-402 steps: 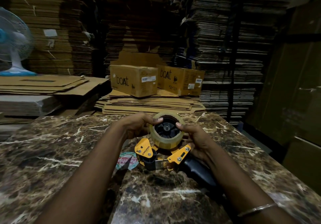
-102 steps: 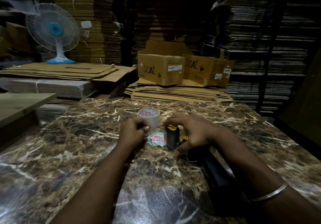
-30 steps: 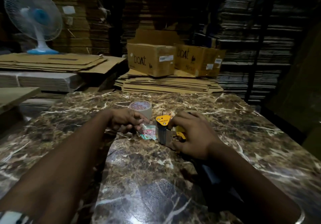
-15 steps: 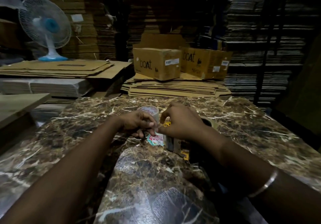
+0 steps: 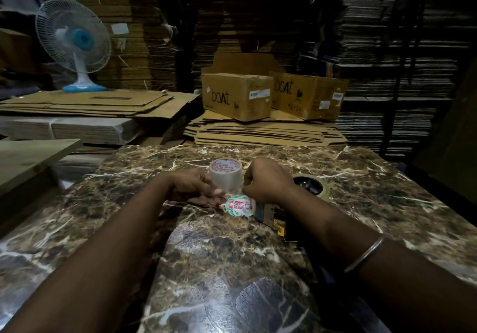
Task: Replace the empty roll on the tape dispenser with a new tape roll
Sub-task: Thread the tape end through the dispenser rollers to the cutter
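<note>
A dim storeroom seen from a head-worn camera, looking down at a dark brown marble table (image 5: 374,185) veined with white, its polished top catching faint reflections near the viewer. Two bare forearms reach forward over it. The left hand (image 5: 196,186) rests on the table with its fingers loosely curled, thumb and fingertips touching the near side of a clear tape roll (image 5: 225,175) that stands on its flat face, red print on its top. The right hand (image 5: 268,180) is closed in a fist-like pinch just right of that roll, above the tape dispenser (image 5: 271,216); what it pinches cannot be made out. The dispenser lies on the table under the right wrist, with a roll of brown tape (image 5: 321,188) mounted on its wheel behind the hand. A round green and red sticker (image 5: 238,205) lies flat between the hands. A thin metal bangle (image 5: 366,252) circles the right forearm. Beyond the table, flattened cardboard sheets (image 5: 258,131) lie in low stacks, with two brown boxes (image 5: 237,97) marked "boat" on top. A white and blue table fan (image 5: 74,43) stands at the left. Tall piles of cardboard fill the back wall.
</note>
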Demonstrator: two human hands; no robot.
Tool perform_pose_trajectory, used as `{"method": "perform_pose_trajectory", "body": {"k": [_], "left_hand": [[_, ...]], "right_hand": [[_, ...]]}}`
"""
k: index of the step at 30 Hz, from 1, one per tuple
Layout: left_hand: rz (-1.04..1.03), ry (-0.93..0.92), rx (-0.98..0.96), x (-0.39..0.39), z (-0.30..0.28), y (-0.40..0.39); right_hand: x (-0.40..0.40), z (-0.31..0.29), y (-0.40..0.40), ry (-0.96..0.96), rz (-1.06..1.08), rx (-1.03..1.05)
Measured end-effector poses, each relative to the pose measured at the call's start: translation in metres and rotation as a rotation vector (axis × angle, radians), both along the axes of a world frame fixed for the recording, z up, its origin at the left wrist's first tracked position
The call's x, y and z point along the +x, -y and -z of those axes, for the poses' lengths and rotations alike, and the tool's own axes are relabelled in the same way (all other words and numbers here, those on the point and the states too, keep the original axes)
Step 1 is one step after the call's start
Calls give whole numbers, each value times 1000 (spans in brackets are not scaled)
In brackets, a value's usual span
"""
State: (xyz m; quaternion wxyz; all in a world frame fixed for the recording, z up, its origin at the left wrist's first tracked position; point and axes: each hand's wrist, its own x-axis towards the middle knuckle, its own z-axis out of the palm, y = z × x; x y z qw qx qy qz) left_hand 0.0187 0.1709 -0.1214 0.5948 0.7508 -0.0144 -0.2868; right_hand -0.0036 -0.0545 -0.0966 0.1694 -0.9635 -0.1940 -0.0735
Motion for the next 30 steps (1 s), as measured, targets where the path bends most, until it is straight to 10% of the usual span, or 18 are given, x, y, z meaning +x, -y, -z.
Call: {"method": "perform_pose_trajectory", "body": {"k": [19, 24, 30], "left_hand": [[-196, -348, 173, 10, -16, 66], [-105, -239, 368, 15, -21, 66], [-25, -252, 426, 17, -18, 70]], "right_hand": [[-12, -5, 12, 106, -43, -113], [-30, -12, 26, 31, -63, 194], [-83, -10, 75, 234, 347, 228]]}}
